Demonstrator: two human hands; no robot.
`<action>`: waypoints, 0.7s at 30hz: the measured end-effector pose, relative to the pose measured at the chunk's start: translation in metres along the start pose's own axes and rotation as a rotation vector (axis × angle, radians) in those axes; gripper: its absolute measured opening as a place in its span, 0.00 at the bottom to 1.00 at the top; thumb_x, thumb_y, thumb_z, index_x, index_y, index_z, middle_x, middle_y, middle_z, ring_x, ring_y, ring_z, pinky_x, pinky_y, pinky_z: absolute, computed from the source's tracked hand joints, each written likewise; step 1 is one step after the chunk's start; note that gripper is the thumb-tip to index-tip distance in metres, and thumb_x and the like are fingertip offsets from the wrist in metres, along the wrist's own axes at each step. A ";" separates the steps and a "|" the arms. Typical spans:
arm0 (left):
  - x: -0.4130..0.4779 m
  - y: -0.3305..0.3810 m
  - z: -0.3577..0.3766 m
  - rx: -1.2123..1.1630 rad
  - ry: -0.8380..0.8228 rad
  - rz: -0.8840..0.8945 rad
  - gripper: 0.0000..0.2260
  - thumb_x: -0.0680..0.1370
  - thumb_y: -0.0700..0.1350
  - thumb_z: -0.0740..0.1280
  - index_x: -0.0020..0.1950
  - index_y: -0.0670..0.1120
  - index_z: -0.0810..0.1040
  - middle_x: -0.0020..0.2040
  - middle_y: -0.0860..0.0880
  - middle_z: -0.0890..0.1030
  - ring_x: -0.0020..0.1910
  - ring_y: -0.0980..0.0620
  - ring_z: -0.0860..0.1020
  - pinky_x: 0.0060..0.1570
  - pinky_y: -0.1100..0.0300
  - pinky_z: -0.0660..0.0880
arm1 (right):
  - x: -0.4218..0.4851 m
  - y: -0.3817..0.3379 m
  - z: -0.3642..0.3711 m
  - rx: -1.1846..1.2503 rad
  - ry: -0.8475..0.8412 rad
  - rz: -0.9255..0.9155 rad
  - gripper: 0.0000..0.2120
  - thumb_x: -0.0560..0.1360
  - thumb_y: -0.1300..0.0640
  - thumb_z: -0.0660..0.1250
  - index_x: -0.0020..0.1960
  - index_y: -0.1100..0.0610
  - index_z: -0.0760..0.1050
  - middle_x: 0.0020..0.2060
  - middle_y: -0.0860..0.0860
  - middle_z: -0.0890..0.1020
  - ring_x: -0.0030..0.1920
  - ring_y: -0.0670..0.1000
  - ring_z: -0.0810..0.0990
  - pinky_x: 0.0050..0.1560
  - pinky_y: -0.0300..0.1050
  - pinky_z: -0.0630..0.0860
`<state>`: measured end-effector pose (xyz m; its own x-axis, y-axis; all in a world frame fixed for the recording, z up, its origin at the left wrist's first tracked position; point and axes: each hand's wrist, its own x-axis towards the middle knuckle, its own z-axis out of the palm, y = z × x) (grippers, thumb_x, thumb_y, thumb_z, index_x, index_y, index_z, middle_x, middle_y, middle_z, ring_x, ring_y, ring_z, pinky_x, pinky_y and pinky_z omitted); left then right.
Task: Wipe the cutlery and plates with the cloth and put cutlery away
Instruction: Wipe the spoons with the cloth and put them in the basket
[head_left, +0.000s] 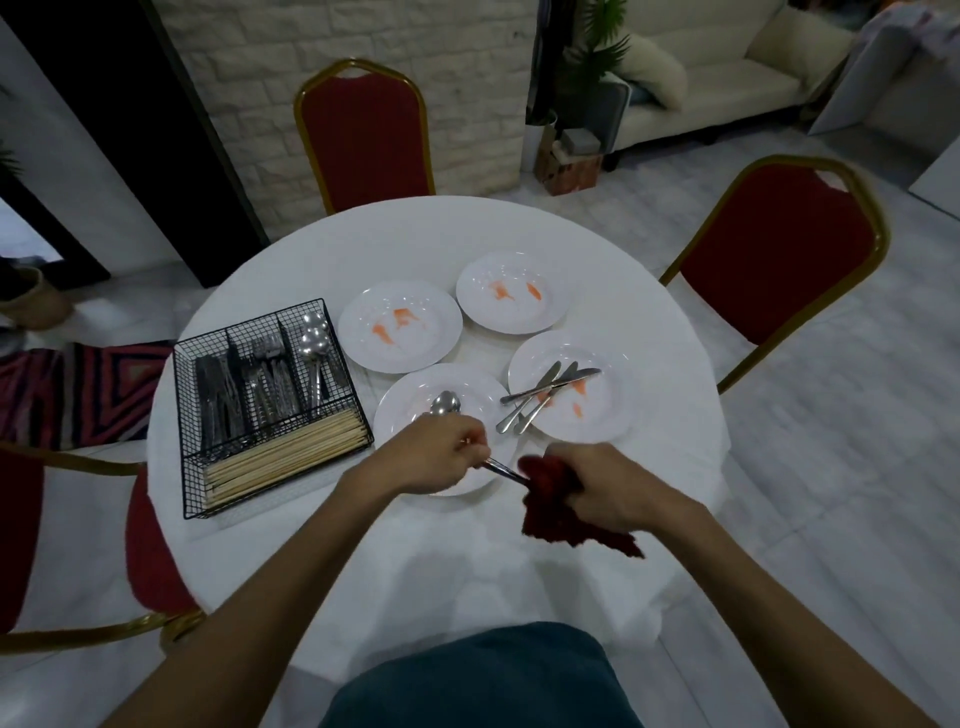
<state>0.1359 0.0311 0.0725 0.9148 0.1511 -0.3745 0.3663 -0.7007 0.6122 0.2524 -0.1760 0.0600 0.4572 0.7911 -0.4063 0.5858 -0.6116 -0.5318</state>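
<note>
Scanning from L side: just left of the near plate (400, 415), black wire caddy (183, 467) on the white round table (623, 312). In its 3 back compartments, stored knives (218, 400), stored forks (265, 384), stored spoons (314, 353); in the long front compartment, chopsticks (283, 454) lying crosswise.

Behind near plate and slightly left, just beside it: back-left plate (363, 353) w/ orange smears.

On far part of near plate itself: one spoon (445, 402), bowl pointing away.

Over the near part of near plate: left hand (436, 457), fingers curled, pinching the handle end of a metal utensil (498, 470). Held slanted, tip going toward R. Cannot tell which kind of utensil, as the working end is buried in cloth.

Behind near plate to the R, apart from it: back plate (478, 312), also w/ orange smears.

Just off R edge of near plate: dark red cloth (556, 514), bunched around the utensil tip, loose tail hanging down.

Right of near plate, rims very close: right plate (602, 364), smeared too, w/ 3 knives (545, 395) crossed on it, handles sticking over the rim toward near plate.

Further R of near plate, next to the cloth: right hand (608, 483), closed like a fist around the cloth, gripping it on the utensil.
</note>
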 end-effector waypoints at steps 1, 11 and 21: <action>0.003 0.004 0.000 0.029 -0.015 0.034 0.07 0.81 0.48 0.65 0.44 0.52 0.80 0.35 0.56 0.79 0.37 0.60 0.76 0.41 0.59 0.71 | -0.001 -0.011 0.003 -0.051 -0.061 -0.033 0.11 0.73 0.63 0.67 0.49 0.48 0.72 0.43 0.47 0.82 0.44 0.52 0.82 0.42 0.46 0.78; -0.008 -0.011 -0.003 -0.413 0.106 0.024 0.09 0.82 0.50 0.66 0.45 0.50 0.82 0.32 0.50 0.83 0.31 0.53 0.78 0.38 0.54 0.76 | -0.003 -0.007 -0.013 0.797 0.433 0.052 0.15 0.78 0.73 0.66 0.52 0.53 0.77 0.35 0.54 0.86 0.32 0.56 0.83 0.31 0.47 0.77; -0.016 0.032 0.070 -0.659 0.108 -0.068 0.08 0.84 0.47 0.62 0.47 0.46 0.75 0.34 0.49 0.84 0.30 0.53 0.79 0.41 0.55 0.79 | 0.039 -0.030 0.003 1.358 1.008 0.427 0.11 0.81 0.51 0.68 0.56 0.58 0.78 0.46 0.52 0.84 0.46 0.52 0.84 0.48 0.49 0.81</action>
<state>0.1212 -0.0425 0.0496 0.8855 0.2723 -0.3764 0.4194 -0.1202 0.8998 0.2508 -0.1264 0.0576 0.9278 -0.0463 -0.3702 -0.3647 0.0971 -0.9260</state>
